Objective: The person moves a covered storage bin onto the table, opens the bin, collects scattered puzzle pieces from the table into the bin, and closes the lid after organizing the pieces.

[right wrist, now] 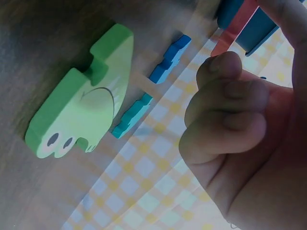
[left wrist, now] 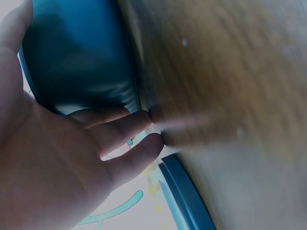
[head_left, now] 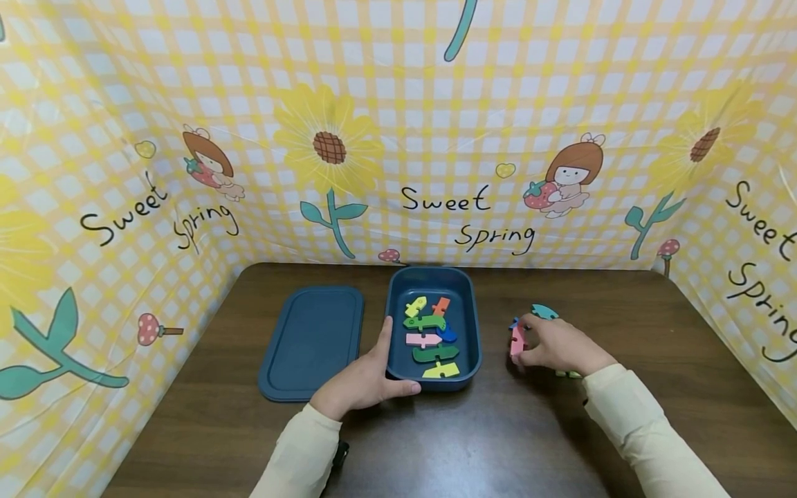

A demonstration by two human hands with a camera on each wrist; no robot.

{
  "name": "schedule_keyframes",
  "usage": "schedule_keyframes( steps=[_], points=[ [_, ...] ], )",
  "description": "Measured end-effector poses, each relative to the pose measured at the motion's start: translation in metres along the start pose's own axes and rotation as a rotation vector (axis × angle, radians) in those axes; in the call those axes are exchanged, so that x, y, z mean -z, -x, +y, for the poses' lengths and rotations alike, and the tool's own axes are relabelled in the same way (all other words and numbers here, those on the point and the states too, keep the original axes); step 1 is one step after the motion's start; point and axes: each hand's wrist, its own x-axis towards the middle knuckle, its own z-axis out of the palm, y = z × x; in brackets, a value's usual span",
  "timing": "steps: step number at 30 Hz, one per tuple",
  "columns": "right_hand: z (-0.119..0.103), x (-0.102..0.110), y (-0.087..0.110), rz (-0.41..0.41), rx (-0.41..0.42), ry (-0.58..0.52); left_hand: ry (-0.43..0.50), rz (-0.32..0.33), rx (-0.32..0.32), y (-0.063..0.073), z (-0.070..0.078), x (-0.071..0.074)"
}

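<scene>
Between the thumb and fingers of my right hand (head_left: 557, 346) a pink wooden puzzle piece (head_left: 517, 340) with a notched edge is pinched, tilted up over the table. My left hand (head_left: 358, 384) rests against the left side and front corner of a dark blue plastic box (head_left: 431, 279), thumb along its front, fingers nearly straight. Inside the box lie several animal-like pieces, among them a green one (head_left: 425, 323), a pink one (head_left: 420, 339) and an orange one (head_left: 441, 305). A light green frog piece (right wrist: 103, 96) lies close to my right hand, mostly hidden in the head view.
Left of the box lies its flat dark blue lid (head_left: 314, 346). Beyond my right hand are a teal piece (head_left: 544, 311) and a blue piece (right wrist: 170, 60). A yellow checked cloth (head_left: 429, 124) stands round the back and sides of the brown table (head_left: 473, 443).
</scene>
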Motion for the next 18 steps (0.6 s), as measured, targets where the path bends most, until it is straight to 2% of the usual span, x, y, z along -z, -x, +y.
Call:
schedule_keyframes(
  steps=[18],
  points=[
    [-0.0087, 0.0080, -0.0053, 0.006, 0.002, -0.008, -0.006, 0.000, 0.007, -0.0008, -0.0014, -0.0002]
  ],
)
